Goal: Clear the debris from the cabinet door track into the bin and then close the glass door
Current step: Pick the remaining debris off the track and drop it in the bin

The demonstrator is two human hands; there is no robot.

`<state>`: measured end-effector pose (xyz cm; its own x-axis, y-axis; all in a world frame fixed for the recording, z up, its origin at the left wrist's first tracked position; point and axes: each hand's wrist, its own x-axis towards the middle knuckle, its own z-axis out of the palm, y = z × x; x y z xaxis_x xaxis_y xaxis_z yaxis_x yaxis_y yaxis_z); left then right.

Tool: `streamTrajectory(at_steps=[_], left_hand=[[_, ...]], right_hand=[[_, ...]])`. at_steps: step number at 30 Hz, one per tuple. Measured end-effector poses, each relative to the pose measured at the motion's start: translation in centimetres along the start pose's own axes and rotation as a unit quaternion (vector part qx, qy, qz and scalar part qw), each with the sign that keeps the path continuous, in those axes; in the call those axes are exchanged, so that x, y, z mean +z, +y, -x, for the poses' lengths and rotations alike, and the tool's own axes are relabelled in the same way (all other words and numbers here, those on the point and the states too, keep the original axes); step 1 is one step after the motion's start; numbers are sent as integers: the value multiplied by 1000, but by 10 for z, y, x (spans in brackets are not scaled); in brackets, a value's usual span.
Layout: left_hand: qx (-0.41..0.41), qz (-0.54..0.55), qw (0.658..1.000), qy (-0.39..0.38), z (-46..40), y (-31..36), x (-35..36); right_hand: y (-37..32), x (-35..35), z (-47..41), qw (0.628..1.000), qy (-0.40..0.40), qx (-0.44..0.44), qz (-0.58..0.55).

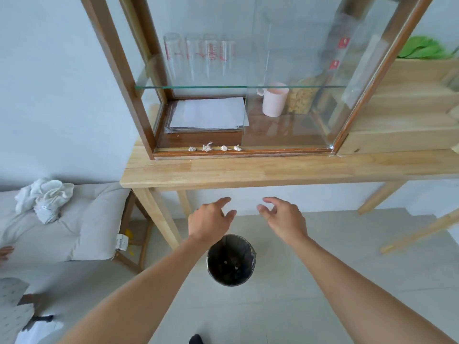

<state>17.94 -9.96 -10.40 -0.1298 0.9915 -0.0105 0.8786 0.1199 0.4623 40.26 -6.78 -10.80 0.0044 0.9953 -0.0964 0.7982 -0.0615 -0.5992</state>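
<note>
Left hand: the left hand (pixel 210 220) was held out palm down below the table (pixel 248 170) edge, fingers spread and loosely curled, nothing gripped.
Debris: four small pale wads of debris (pixel 213 147) were seen up and ahead of the left hand, almost straight beyond its fingertips, well apart from it.
Debris axis: the wads were strung out in a short row running left to right along the track (pixel 273 152), so the row lay across the line of reach, not along it.
Track: the track was laid along the front foot of the cabinet (pixel 119 70); its left stretch was uncovered, and only there was debris seen.
Bin: the bin (pixel 231 260) stood on the floor between the two forearms, below and behind both hands, dark-lined, with a few pale specks inside.
Right hand: the right hand (pixel 283 217) was held level with the left, fingers half curled, thumb apart, empty.
Door: the glass door (pixel 293 95) was slid to the right half of the cabinet, up and ahead of the right hand; its free edge stood just right of the last wad.
Nearer hand: the left hand was judged nearer the debris, the right nearer the door.
Next move: an upward, forward reach over the table edge was judged to be needed, the wads being pinched one by one from the groove.
Risk: a wad could be pushed under the door edge.
</note>
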Motion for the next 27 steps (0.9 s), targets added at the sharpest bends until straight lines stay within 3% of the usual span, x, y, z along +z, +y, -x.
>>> streamTrajectory(at_steps=[12, 22, 27], left_hand=[[-4, 12, 997, 79, -29, -4, -96], [-32, 8, 994, 102, -110, -49, -112], [-19, 26, 994, 108, -127, -63, -102]], right_hand=[[-87, -23, -27, 996, 35, -78, -24], [-166, 23, -98, 992, 63, -104, -45], [-181, 41, -117, 995, 36, -94, -24]])
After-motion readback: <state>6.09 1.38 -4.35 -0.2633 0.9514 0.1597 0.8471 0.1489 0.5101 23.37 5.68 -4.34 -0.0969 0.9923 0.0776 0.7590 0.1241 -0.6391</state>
